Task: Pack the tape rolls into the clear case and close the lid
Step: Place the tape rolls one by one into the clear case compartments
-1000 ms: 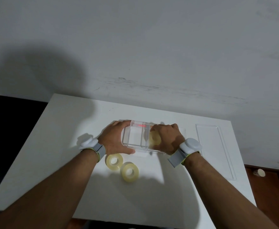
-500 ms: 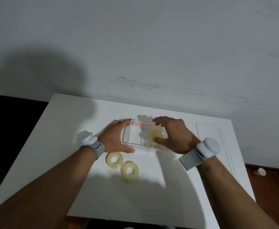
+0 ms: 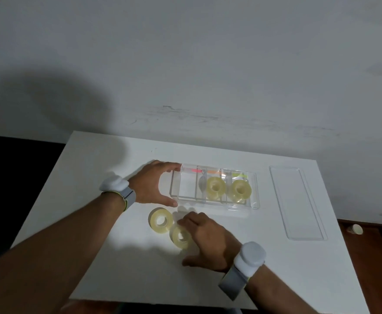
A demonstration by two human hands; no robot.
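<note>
— Head view: which yellowish translucent tape roll [image 3: 181, 236] goes next?
— That near one, under the right hand [image 3: 208, 240], fingers curled around it; clear plastic case [image 3: 254, 201] lies far-right, left hand [image 3: 154, 184] spread open, bracing it.

The right hand [image 3: 204, 240] covers the right side of 1 translucent yellow tape roll [image 3: 180, 236], so whether its fingers [image 3: 186, 219] grip it is unclear. Both forearms run off the bottom edge. The small pale object on the brown floor [image 3: 355, 229] is too small to identify.
</note>
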